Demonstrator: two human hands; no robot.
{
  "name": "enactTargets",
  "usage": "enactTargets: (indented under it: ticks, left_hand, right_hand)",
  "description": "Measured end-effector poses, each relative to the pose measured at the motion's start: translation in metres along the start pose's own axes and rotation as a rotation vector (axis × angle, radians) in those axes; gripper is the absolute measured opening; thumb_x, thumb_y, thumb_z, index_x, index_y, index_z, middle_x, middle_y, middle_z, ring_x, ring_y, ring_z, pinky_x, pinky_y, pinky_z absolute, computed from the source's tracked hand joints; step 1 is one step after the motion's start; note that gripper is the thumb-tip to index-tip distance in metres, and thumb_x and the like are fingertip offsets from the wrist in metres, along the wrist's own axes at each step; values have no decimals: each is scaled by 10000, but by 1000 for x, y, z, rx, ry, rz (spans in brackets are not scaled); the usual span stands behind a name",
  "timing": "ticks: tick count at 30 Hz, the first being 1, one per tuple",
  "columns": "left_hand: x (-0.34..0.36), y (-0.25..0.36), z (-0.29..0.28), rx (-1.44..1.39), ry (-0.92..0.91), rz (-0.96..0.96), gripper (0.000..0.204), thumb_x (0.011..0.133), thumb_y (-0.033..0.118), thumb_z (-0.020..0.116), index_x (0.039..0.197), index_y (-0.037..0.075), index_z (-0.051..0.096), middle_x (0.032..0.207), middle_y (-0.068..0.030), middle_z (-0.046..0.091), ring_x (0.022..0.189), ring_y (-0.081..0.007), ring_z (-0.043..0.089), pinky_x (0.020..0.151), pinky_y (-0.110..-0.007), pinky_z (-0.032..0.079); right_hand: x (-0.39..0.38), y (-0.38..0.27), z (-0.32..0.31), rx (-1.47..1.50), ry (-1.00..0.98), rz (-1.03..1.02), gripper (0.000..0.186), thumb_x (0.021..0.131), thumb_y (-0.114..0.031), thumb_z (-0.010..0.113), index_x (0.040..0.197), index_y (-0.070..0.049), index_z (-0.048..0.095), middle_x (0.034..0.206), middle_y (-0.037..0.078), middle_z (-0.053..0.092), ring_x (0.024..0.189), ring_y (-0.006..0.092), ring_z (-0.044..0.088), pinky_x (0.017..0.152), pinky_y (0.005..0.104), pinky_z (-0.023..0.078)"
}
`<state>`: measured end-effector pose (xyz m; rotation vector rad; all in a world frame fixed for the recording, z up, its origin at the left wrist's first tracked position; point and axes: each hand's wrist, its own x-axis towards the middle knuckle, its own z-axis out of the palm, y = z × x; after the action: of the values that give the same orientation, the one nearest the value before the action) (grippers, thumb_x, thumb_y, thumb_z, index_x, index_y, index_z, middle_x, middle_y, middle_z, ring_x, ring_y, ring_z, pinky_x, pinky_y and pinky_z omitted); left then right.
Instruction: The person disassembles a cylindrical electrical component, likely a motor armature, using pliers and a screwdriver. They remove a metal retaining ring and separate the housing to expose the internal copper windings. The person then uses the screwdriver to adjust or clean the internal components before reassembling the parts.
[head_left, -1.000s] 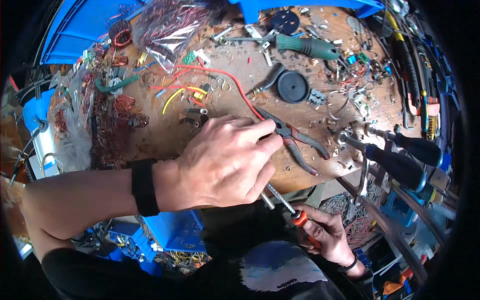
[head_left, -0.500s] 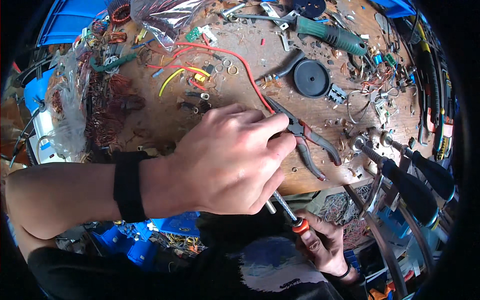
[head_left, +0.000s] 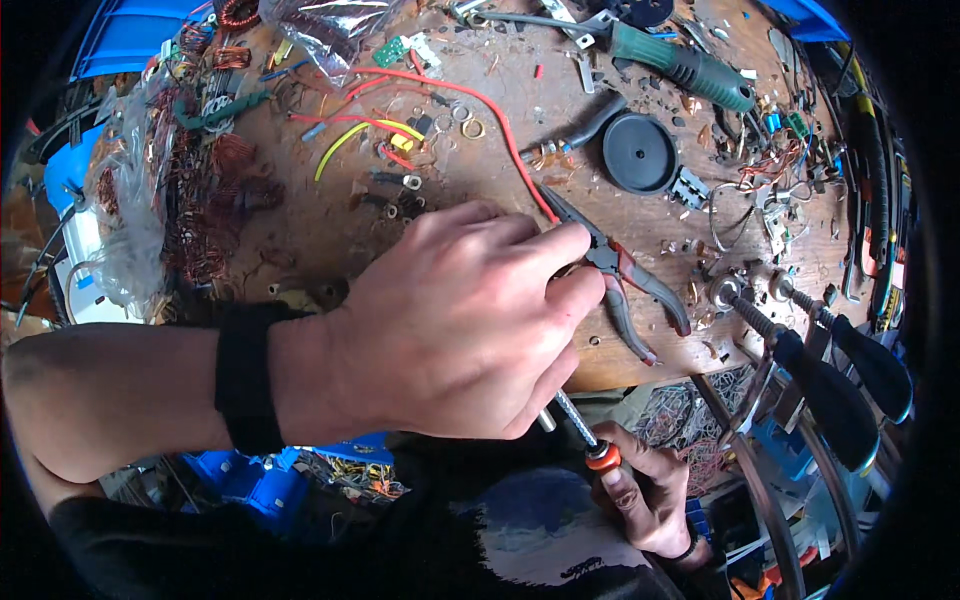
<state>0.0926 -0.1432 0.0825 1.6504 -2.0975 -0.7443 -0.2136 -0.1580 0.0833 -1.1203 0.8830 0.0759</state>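
My left hand, with a black band on its wrist, is closed at the near edge of the wooden bench. Its curled fingers hide what they grip. A short silver rod pokes out below it. In my right hand, lower and nearer my body, is a screwdriver with an orange collar. Its patterned metal shaft slants up and disappears beneath the left hand. Red-and-grey pliers lie just beyond the left fingertips, jaws partly hidden. A red wire curves across the bench toward these fingers.
Copper coils and clear plastic crowd the left side. A round black cap and a green-handled tool lie farther back. Two black-handled clamps stick out at the right edge. Blue bins with wires sit below the bench.
The view has shifted slightly, so the bench items appear a little farther right. Both hands keep nearly the same pose and grip.
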Motion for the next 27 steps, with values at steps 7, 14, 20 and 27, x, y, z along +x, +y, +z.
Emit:
enactTargets:
  ticks: [7,14,20,27]
  left_hand:
    - [0,-1,3,-3,9,-6,366,702,124,742,1035,-10,667,1051,-187,620,838,-390,661,774,-491,579]
    - [-2,-1,2,4,8,1,365,708,131,746,1035,-11,666,1053,-185,624,835,-386,663,763,-492,580]
    - [-3,-2,8,2,67,13,366,715,137,750,1040,-8,667,1050,-182,623,839,-382,665,763,-488,580]
    - [0,-1,5,-5,23,6,342,720,135,750,1021,-3,666,1011,-172,608,822,-376,656,751,-488,573]
  right_hand:
    - [2,-1,0,-105,11,-60,345,1054,-111,639,1377,7,671,867,78,711,758,92,635,718,264,502]
    - [7,-6,-3,-172,-1,-31,338,1025,-71,656,1355,-9,691,945,134,771,818,145,737,781,286,579]
    - [5,0,2,-228,37,-106,346,1005,-47,657,1345,8,690,895,117,746,787,149,732,752,284,564]
    - [2,-5,1,-375,74,-156,326,1019,-91,627,1312,47,664,775,60,703,650,122,673,652,265,527]
